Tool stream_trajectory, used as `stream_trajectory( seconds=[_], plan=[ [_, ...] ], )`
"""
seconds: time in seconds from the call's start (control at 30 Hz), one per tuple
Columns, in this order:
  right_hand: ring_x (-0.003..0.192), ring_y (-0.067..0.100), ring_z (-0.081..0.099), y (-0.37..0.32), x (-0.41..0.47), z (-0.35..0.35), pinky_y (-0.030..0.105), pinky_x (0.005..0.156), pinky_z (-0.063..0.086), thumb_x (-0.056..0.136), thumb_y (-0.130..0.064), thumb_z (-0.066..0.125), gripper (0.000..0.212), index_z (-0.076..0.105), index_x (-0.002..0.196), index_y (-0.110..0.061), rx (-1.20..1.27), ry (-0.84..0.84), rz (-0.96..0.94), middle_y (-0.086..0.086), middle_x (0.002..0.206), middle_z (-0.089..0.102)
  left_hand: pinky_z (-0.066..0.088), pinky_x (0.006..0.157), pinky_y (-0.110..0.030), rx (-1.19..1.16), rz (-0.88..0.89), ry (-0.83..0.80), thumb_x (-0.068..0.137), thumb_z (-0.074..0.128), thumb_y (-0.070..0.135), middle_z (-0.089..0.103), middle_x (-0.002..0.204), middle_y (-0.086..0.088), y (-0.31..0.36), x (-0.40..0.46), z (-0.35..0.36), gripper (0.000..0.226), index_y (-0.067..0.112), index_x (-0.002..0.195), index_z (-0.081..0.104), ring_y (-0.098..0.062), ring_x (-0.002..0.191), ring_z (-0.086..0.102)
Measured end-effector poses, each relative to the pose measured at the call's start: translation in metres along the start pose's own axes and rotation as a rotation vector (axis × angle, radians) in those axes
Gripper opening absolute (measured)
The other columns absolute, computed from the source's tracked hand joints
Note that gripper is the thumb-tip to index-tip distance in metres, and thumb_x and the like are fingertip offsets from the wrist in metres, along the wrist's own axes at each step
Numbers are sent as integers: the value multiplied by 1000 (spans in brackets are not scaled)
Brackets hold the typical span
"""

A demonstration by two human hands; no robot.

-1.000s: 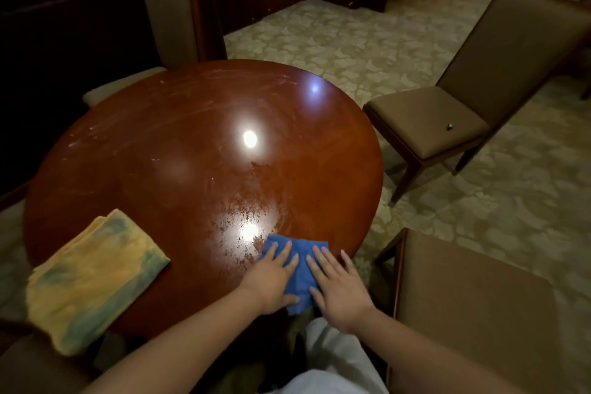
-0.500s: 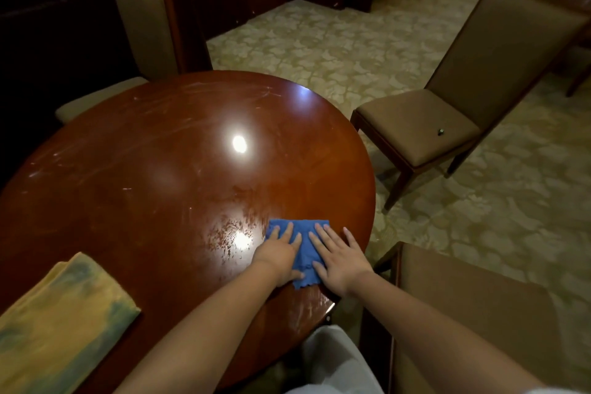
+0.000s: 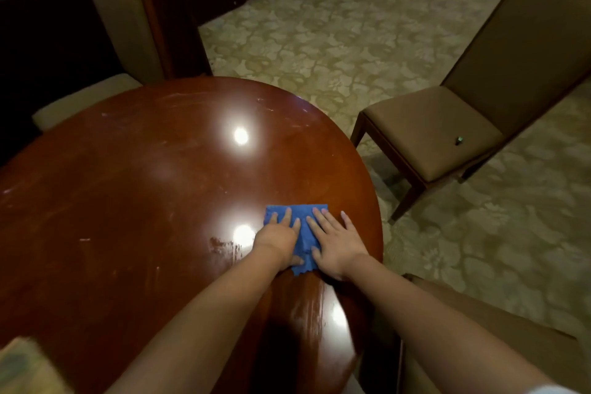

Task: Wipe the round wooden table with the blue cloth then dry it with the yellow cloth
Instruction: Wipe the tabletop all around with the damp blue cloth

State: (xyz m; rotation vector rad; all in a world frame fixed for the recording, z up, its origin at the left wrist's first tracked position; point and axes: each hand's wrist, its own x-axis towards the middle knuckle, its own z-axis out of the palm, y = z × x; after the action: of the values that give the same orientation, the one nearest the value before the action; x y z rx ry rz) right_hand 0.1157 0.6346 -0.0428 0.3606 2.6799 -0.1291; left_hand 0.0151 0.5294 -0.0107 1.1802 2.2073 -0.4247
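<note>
The round wooden table (image 3: 128, 201) is glossy reddish brown with smears and light reflections. A small blue cloth (image 3: 303, 233) lies flat on its right part, near the right edge. My left hand (image 3: 279, 238) and my right hand (image 3: 334, 241) both press flat on the cloth, side by side, fingers spread and pointing away from me. A wet patch shows just left of my left hand. The yellow cloth (image 3: 22, 368), with greenish stains, lies at the table's near left edge, mostly cut off by the frame.
A brown padded chair (image 3: 447, 128) stands to the right of the table with a small dark object on its seat. A light-backed chair (image 3: 121, 16) stands behind the table. Another chair (image 3: 479, 345) is close at my right. Patterned carpet covers the floor.
Both hands have pushed the blue cloth farther across the table, away from me. The view has shifted, so the yellow cloth has slid to the bottom left corner.
</note>
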Motion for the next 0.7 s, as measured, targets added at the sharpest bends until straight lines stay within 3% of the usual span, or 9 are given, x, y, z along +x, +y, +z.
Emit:
stream_trajectory(
  seconds=[0.37, 0.7],
  plan=[
    [147, 15, -14, 52, 93, -51, 45, 117, -11, 101, -43, 22, 65, -7, 154, -20, -34, -69, -100, 0, 160, -15, 19, 115, -38, -64, -103, 34, 90, 51, 55, -11, 160, -8, -21, 72, -57, 92, 15, 153, -2, -34, 146, 1],
    [147, 15, -12, 32, 26, -30, 44, 117, -8, 100, -50, 24, 68, -4, 155, -21, 26, -118, -68, 0, 161, -14, 24, 116, -41, -70, -78, 16, 94, 44, 55, -15, 159, -8, 11, 18, -12, 88, 15, 153, -8, -35, 146, -4]
  ],
)
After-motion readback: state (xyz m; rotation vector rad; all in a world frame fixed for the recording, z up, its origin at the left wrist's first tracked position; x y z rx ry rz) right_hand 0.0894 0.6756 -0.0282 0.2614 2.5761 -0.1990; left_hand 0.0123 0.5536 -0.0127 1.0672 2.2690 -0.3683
